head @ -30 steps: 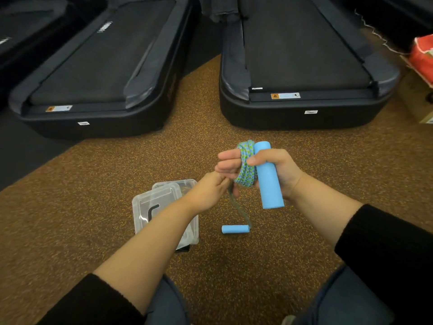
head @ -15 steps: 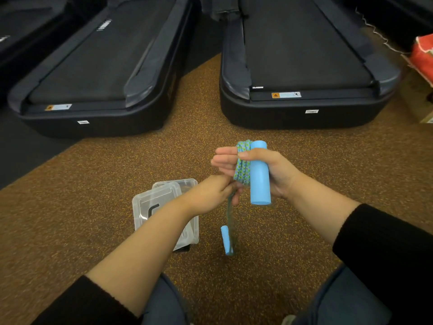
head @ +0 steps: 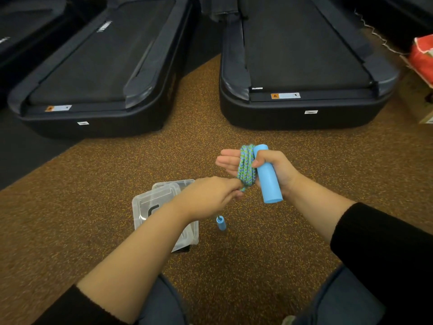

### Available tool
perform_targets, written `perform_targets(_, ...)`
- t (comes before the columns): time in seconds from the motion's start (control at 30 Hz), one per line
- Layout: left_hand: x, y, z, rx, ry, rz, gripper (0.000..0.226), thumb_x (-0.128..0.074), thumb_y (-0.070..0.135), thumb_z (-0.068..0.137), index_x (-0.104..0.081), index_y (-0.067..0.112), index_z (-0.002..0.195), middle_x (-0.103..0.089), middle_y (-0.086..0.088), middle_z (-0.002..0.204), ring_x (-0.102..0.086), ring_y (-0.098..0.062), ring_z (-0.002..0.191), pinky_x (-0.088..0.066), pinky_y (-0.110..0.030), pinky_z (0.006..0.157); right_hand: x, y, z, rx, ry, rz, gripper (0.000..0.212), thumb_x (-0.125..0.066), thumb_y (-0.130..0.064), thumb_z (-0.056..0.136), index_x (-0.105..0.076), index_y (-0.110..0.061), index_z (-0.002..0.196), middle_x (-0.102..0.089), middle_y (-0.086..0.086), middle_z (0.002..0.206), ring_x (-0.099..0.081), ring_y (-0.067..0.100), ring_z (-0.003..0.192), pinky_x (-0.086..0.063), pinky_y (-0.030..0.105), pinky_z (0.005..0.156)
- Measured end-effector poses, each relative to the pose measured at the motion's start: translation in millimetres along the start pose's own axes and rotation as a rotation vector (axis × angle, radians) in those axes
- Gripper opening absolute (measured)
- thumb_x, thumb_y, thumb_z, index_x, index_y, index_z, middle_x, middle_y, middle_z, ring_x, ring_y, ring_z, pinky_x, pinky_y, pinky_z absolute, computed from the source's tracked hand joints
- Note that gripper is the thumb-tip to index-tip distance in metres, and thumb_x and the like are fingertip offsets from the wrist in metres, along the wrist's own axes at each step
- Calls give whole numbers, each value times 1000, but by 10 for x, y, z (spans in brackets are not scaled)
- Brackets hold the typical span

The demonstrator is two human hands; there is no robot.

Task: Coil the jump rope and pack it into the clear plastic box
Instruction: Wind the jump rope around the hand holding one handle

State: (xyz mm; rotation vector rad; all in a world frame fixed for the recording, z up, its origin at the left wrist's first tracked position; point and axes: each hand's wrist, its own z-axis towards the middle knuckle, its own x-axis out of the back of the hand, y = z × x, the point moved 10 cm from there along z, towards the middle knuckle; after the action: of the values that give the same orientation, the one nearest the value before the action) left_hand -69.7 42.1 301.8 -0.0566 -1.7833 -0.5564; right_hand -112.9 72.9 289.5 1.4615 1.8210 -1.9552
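Observation:
My right hand (head: 274,170) grips one light-blue foam handle (head: 268,177) upright, with the blue-green braided rope (head: 246,167) wound in several loops around its fingers. My left hand (head: 210,195) pinches the free run of rope just below that coil. The second blue handle (head: 221,223) dangles beneath my left hand, above the floor. The clear plastic box (head: 143,205) with its loose lid lies on the floor under my left forearm, partly hidden by it.
Two black treadmills (head: 302,66) (head: 93,78) stand side by side ahead, with a strip of speckled brown floor (head: 257,254) between them. A red bag (head: 424,59) sits at the far right edge. My knees fill the bottom corners.
The dangling handle has risen from the floor and swung toward my left hand as the free rope shortened. My left hand moved right, up to the coil's lower end.

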Motion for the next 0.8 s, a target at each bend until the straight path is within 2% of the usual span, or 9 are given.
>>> perform_targets(0.17, 153, -19, -40, 0, 92, 130, 24, -35, 44, 95, -54, 30, 94, -66, 4, 95, -61, -20, 92, -42, -32, 70, 50, 100, 7, -59, 39, 4, 65, -40, -3, 55, -52, 6, 119, -67, 21, 112, -64, 27, 107, -50, 35, 94)
perform_targets(0.33, 280, -55, -74, 2, 173, 159, 28, -35, 49, 93, -56, 31, 94, -66, 5, 96, -63, -19, 91, -43, -32, 71, 102, 138, -27, -88, 57, -90, 61, -41, -5, 56, -60, -1, 113, -71, 13, 105, -69, 24, 93, -56, 34, 78)
perform_targets(0.47, 273, -59, -83, -25, 204, 183, 28, -34, 51, 93, -53, 32, 98, -67, 5, 103, -64, -19, 94, -46, -34, 73, 119, 238, -30, -126, 53, -219, 53, -46, -12, 53, -75, -15, 97, -74, 7, 93, -68, 17, 76, -49, 29, 72)
perform_targets(0.53, 274, -60, -85, -28, 206, 179, 38, -29, 57, 90, -54, 31, 100, -66, 7, 110, -64, -19, 97, -49, -34, 73, 173, 297, -31, -154, 85, -265, 47, -46, -12, 52, -78, -18, 86, -73, 5, 79, -64, 15, 64, -45, 28, 66)
perform_targets(0.6, 264, -59, -84, -35, 205, 176, 42, -27, 58, 89, -55, 30, 103, -64, 12, 115, -63, -15, 101, -50, -33, 73, 257, 329, -27, -163, 138, -278, 41, -53, -13, 46, -75, -11, 80, -69, 7, 69, -60, 18, 59, -43, 31, 65)
perform_targets(0.67, 277, -61, -84, -31, 213, 160, 34, -34, 54, 91, -55, 30, 102, -65, 11, 109, -61, -12, 100, -43, -29, 70, 306, 365, -53, -195, 180, -309, 41, -54, -10, 42, -65, -3, 81, -66, 8, 64, -59, 20, 56, -46, 29, 61)
perform_targets(0.73, 336, -86, -94, -9, 248, 143, 38, -34, 59, 88, -56, 29, 97, -66, 8, 101, -61, -13, 96, -40, -29, 68, 268, 405, -110, -230, 164, -320, 31, -45, -5, 51, -58, -1, 78, -66, 5, 57, -62, 16, 50, -50, 19, 52)
perform_targets(0.8, 387, -115, -105, -1, 280, 131, 53, -25, 68, 81, -56, 28, 95, -67, 6, 96, -63, -15, 92, -42, -30, 70, 174, 456, -160, -260, 106, -282, 31, -37, -3, 55, -62, -2, 72, -68, 4, 56, -65, 12, 49, -49, 15, 48)
